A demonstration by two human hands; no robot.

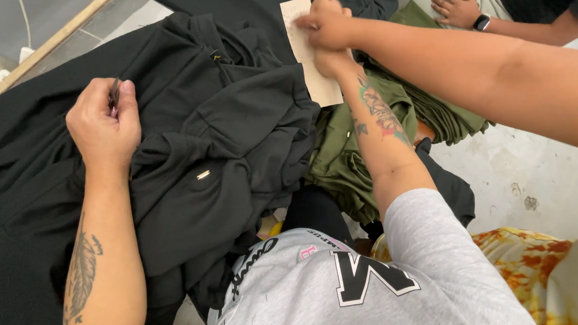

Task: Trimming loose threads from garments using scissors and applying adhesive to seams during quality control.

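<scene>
While resting on heaped black garments (235, 139), left hand (102, 126) pinched closed round a small dark tool (113, 97); right hand (331, 62) clenched against a paper slip (310, 56) beside olive garments (367, 145), partly hidden under a co-worker's hand (326, 23).

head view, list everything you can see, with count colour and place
black garments: a pile, black, centre and left
olive garments: a stack, green, right of the black pile
paper slip: one, cream, top centre
small metal tag: one, pale metal, on the black pile
table top: one, white and stained, right
co-worker's arm: one, reaching in from the right onto the slip
second co-worker hand with watch: one, top right
small dark tool: one, in the left hand
left hand: on the black pile
right hand: at the paper slip
</scene>
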